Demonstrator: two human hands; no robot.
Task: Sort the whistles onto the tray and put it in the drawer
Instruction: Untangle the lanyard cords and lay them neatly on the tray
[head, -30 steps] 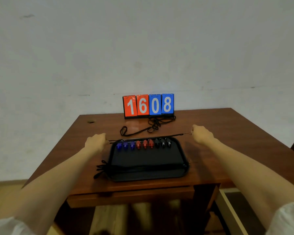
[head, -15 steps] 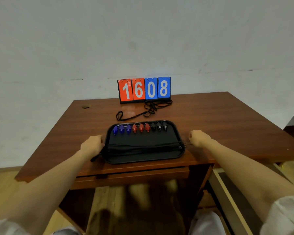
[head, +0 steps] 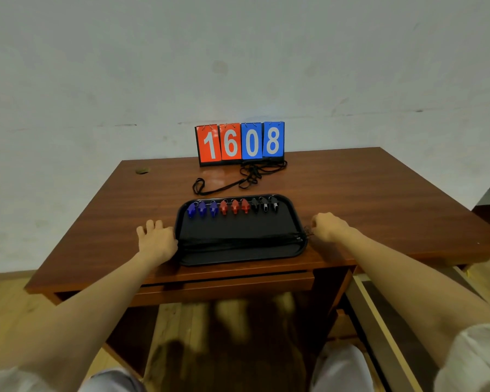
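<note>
A black tray (head: 238, 257) lies near the front edge of the wooden table (head: 365, 193). Along its far side stand three blue whistles (head: 202, 209), three red whistles (head: 234, 206) and three black whistles (head: 264, 205) in one row. Their black lanyards (head: 238, 241) run bunched across the tray's near half. My left hand (head: 156, 239) rests against the tray's left rim with loose, spread fingers. My right hand (head: 330, 226) sits just off the tray's right rim, fingers curled at the lanyard ends.
A flip scoreboard (head: 239, 142) reading 1608 stands at the table's back, with a loose black cord (head: 249, 176) in front of it. A closed drawer front (head: 224, 284) sits under the tabletop. An open drawer (head: 379, 321) sticks out at the lower right.
Both hands brought a stretched lanyard down from the tray's far side to its near half. My left hand has loosened its fingers at the rim.
</note>
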